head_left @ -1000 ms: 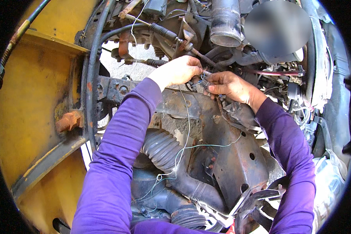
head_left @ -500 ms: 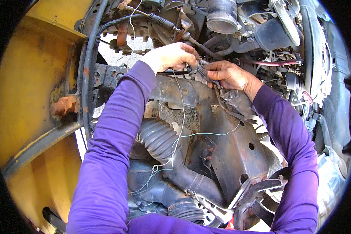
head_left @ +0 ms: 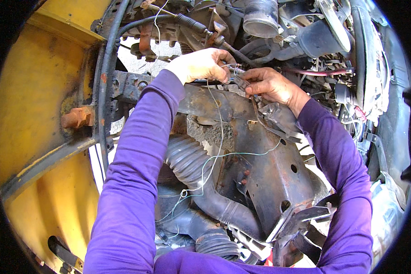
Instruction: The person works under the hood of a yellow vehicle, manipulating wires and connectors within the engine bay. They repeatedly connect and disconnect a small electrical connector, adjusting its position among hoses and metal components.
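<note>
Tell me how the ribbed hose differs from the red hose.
The ribbed hose is wide; the red hose is thin. The ribbed hose is dark gray and ridged; the red hose looks smooth. The ribbed hose slants below the left hand in view; the red hose runs nearly level. Both are tubes.

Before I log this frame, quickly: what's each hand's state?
Left hand: curled beside thin wires; whether it grips one cannot be told.
Right hand: closed, holding a small grey connector.

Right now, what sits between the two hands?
In the head view, a small grey piece with thin wires lies between the left hand and right hand.
</note>
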The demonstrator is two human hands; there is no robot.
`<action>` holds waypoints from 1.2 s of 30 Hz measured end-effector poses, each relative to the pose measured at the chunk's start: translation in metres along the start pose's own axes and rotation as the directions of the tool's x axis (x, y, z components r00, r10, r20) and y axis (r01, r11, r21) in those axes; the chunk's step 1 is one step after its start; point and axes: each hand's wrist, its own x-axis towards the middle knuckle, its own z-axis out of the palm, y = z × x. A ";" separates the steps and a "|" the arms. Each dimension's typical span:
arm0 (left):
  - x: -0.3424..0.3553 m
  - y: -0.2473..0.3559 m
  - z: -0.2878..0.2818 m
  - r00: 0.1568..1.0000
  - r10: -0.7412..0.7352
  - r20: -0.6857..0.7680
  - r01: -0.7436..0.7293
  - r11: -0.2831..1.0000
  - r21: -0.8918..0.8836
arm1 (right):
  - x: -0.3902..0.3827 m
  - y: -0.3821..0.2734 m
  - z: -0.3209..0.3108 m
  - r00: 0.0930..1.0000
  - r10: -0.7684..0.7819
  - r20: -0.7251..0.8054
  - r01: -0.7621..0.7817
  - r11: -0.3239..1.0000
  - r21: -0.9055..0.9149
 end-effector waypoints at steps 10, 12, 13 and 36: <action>-0.002 0.011 0.010 0.987 0.121 -0.106 -0.081 0.943 0.324 | 0.004 0.003 0.000 0.992 -0.064 -0.107 0.043 0.981 -0.191; -0.003 0.012 0.011 0.982 0.153 -0.115 -0.097 0.916 0.389 | 0.003 0.000 0.002 0.989 -0.076 -0.130 0.045 0.973 -0.225; -0.002 0.010 0.010 0.981 0.153 -0.118 -0.100 0.924 0.368 | 0.003 0.000 0.002 0.989 -0.078 -0.125 0.048 0.974 -0.223; 0.006 -0.009 0.004 0.972 0.206 -0.112 -0.149 0.910 0.387 | 0.003 0.001 -0.010 0.987 0.040 0.153 -0.058 0.992 0.116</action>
